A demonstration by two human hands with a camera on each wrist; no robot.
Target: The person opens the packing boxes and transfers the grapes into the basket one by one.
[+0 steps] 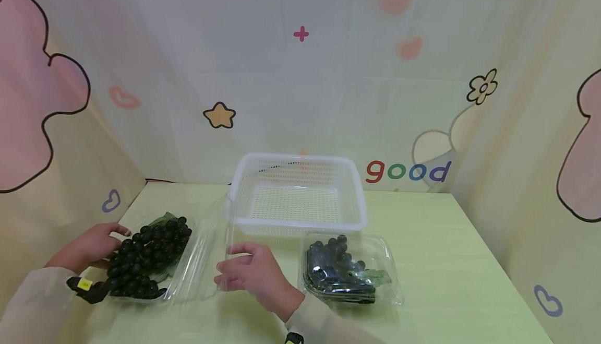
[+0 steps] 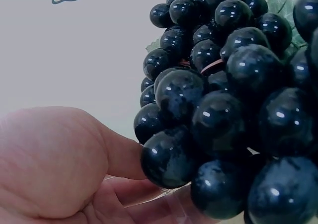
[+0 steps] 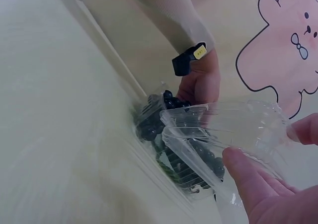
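Observation:
An open clear plastic box (image 1: 185, 276) lies at the table's left with a bunch of dark grapes (image 1: 147, 258) and green leaves in it. My left hand (image 1: 91, 247) holds the box's left edge, thumb beside the grapes (image 2: 223, 110) and fingers (image 2: 129, 204) under the plastic. My right hand (image 1: 249, 273) pinches the box's hinged clear lid (image 1: 202, 255), which stands swung out to the right. In the right wrist view the lid (image 3: 223, 129) sits between my thumb (image 3: 248, 179) and a fingertip (image 3: 303, 129), with the grapes (image 3: 154, 119) and left hand (image 3: 201, 82) behind it.
A white perforated basket (image 1: 300, 224) stands behind the boxes at the table's middle, with nothing in it. A second clear box (image 1: 385, 260), lid down, holds another dark grape bunch (image 1: 335, 268) just right of my right hand. Patterned curtain walls enclose the green table (image 1: 446, 260).

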